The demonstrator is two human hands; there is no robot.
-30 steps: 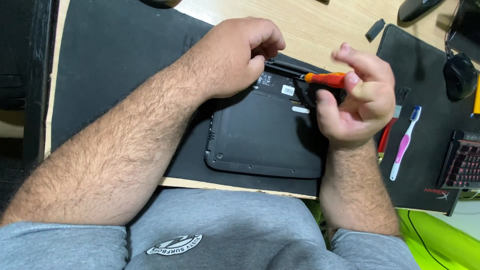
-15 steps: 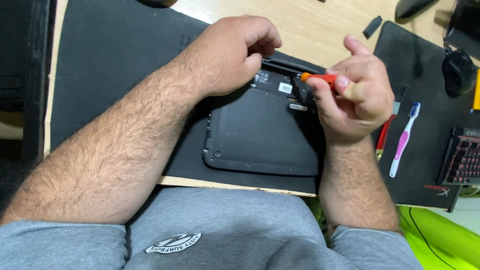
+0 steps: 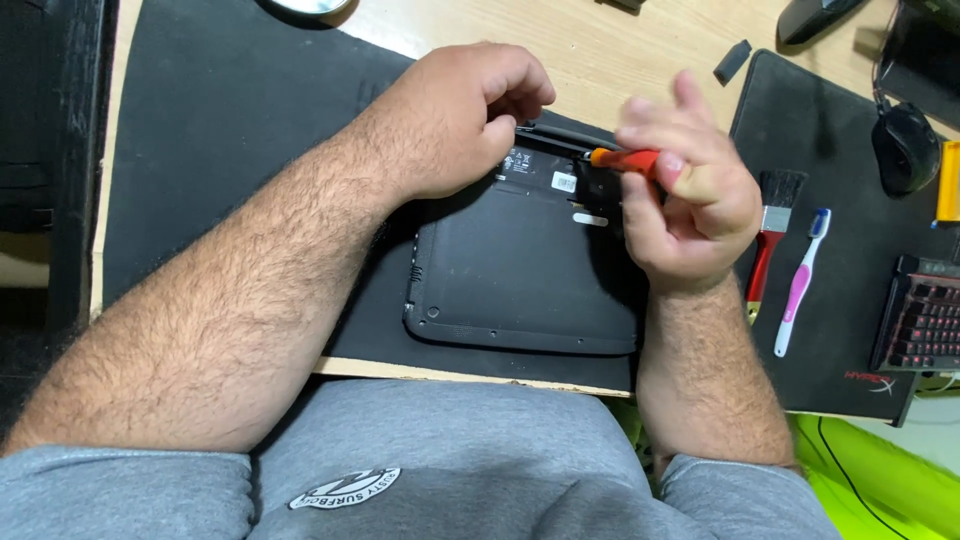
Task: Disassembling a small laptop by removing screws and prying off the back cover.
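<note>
A black laptop (image 3: 520,275) lies upside down on a black mat (image 3: 230,120), its base panel facing up. My left hand (image 3: 465,115) is curled in a fist, resting on the laptop's far left corner. My right hand (image 3: 685,200) grips an orange-handled screwdriver (image 3: 625,160) whose dark shaft points left at the laptop's far edge, close to my left fingers. The right hand's fingers are blurred.
On a second black mat (image 3: 830,130) at the right lie a red-handled brush (image 3: 768,235) and a pink-and-white toothbrush (image 3: 800,285). A black mouse (image 3: 905,145), a keyboard with red backlight (image 3: 925,310) and a small black piece (image 3: 732,62) sit further right on the wooden desk (image 3: 600,40).
My right hand has shifted slightly and its fingers have moved around the screwdriver handle, as in turning it. My left hand stays on the laptop's corner.
</note>
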